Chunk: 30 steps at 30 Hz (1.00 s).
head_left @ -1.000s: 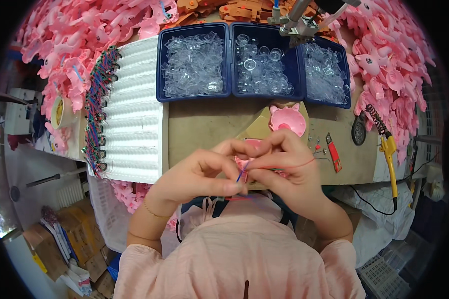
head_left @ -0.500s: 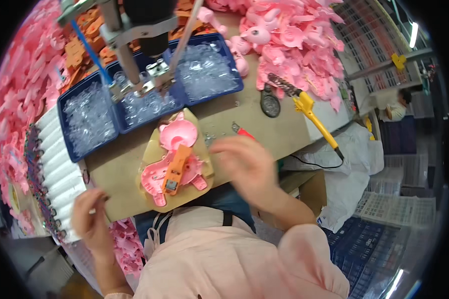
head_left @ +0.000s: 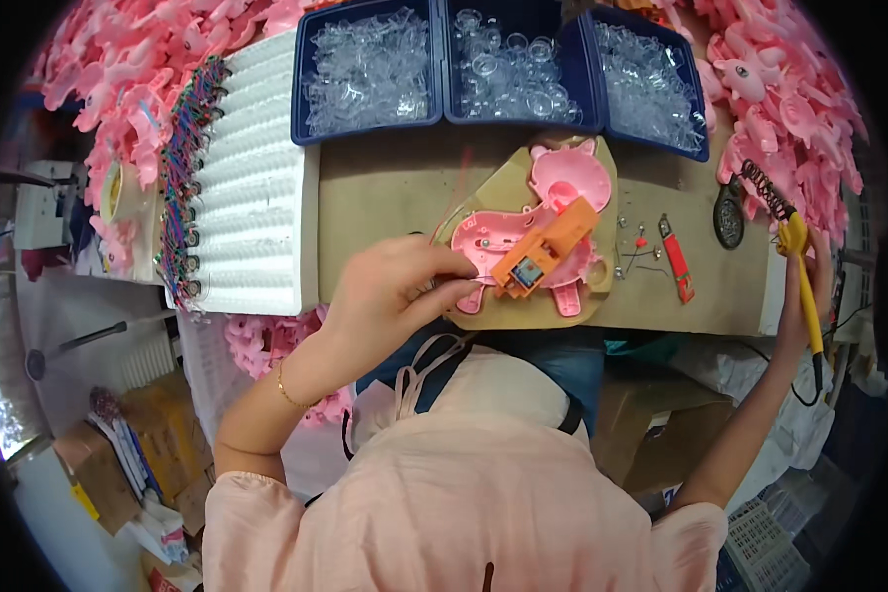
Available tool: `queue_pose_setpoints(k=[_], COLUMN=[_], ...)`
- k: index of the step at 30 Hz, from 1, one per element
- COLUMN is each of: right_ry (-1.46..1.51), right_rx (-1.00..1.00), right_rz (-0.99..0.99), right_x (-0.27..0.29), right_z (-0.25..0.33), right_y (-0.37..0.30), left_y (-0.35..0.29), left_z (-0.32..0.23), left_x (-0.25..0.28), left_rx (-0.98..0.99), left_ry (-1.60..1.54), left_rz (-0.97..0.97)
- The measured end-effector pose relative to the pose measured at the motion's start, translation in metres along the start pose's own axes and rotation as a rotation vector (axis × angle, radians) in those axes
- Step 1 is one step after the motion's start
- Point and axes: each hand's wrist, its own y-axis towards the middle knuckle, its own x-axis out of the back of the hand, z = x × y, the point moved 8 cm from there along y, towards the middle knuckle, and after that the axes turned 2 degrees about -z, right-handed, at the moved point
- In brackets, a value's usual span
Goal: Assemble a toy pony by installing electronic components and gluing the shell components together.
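My left hand [head_left: 395, 291] is closed in a pinch on a thin wire beside an orange plastic module [head_left: 548, 247]. A blurred reddish strand [head_left: 451, 202] rises behind the fingers. The module lies across an open pink animal-shaped toy shell [head_left: 474, 237], whose hollow side faces up. Under the shell is a tan shaped board [head_left: 602, 183]. Out to the right, my right hand [head_left: 794, 286] grips the yellow handle of a soldering iron [head_left: 807, 296]; its tip end is at a coiled metal holder [head_left: 768, 187].
Blue bins [head_left: 444, 123] of clear plastic parts line the back. At left stands a white ridged tray [head_left: 261, 178] with coloured wire bundles [head_left: 183, 187]. Right of the board lie a red-handled tool [head_left: 677, 261] and small metal bits. Pink parts [head_left: 789, 109] are heaped at the back right.
My view has shifted. My left hand has come from the table's left edge to the orange module and pinches a wire. My right hand has moved right, onto the soldering iron.
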Motion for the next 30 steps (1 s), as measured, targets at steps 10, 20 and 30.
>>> queue_pose_setpoints(k=[10, 20, 30], right_ry=[0.468, 0.716, 0.887], right_rx=[-0.399, -0.41, 0.11], right_rz=[-0.475, -0.239, 0.338], right_x=[0.005, -0.032, -0.043], right_z=[0.075, 0.119, 0.177], right_y=[-0.106, -0.116, -0.137], left_y=[-0.048, -0.035, -0.026], left_z=[-0.023, -0.032, -0.003], left_x=[-0.042, -0.045, -0.04], left_rx=[-0.712, -0.475, -0.118], left_ry=[0.626, 0.458, 0.225], left_rz=[-0.222, -0.154, -0.396])
